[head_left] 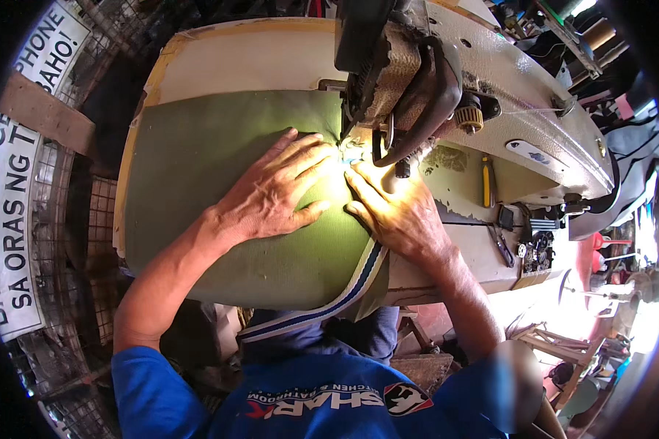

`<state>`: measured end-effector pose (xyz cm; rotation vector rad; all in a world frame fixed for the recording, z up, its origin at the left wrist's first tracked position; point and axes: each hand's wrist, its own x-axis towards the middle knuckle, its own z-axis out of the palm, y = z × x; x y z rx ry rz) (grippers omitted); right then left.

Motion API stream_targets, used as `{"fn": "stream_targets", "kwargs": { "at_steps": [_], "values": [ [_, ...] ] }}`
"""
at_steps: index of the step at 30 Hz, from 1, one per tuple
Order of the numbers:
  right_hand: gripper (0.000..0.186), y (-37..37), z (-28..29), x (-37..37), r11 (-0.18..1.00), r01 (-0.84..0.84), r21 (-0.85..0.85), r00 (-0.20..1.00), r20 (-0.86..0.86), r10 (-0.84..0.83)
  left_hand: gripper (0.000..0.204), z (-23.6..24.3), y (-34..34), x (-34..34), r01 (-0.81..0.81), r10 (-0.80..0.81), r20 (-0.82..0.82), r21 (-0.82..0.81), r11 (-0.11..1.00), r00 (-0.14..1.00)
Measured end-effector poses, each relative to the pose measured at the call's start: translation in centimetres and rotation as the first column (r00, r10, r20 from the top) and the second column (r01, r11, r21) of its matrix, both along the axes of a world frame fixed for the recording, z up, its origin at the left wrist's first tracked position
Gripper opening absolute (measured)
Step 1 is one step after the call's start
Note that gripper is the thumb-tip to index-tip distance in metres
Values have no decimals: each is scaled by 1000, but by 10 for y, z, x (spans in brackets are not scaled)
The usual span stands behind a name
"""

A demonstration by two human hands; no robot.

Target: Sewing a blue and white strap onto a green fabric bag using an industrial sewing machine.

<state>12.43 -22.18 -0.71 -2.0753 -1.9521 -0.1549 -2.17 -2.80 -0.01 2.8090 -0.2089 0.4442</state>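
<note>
A sheet of olive-green fabric [198, 183] lies across the bed of a sewing machine [520, 102]. Flat on it, just left of the needle area, rests my left hand [274, 183], fingers spread and pointing toward the presser foot. My right hand [399, 205] presses down at the fabric's right side, its fingertips close under the machine head and partly lost in the lamp's glare. A white strap with a blue stripe [344, 296] runs from beneath my right hand, curves left and hangs over the front edge. The stitching point itself is too bright to make out.
On the machine's bed to the right lie a yellow-and-black cutter [487, 181], small pliers or snips [502, 246] and several metal bobbins [538, 252]. Wire-mesh panels with white signs [15, 227] stand at left. Cluttered tools and wooden frames [564, 347] fill the right.
</note>
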Motion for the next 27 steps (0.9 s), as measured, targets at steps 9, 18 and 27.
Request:
{"fn": "stream_targets", "kwargs": {
  "at_steps": [9,18,27],
  "values": [
    [42,-134,14,14,578,686,441,689,-139,-712,50,-2,0,-2,-14,13,-26,-38,999,1000],
    [48,-172,-30,35,439,772,461,548,-132,-826,49,-3,-1,-1,5,-5,-38,-11,1000,999],
    [34,-177,-30,37,491,748,446,561,-30,-827,47,-6,-2,-3,-3,3,-2,23,1000,1000]
  ]
}}
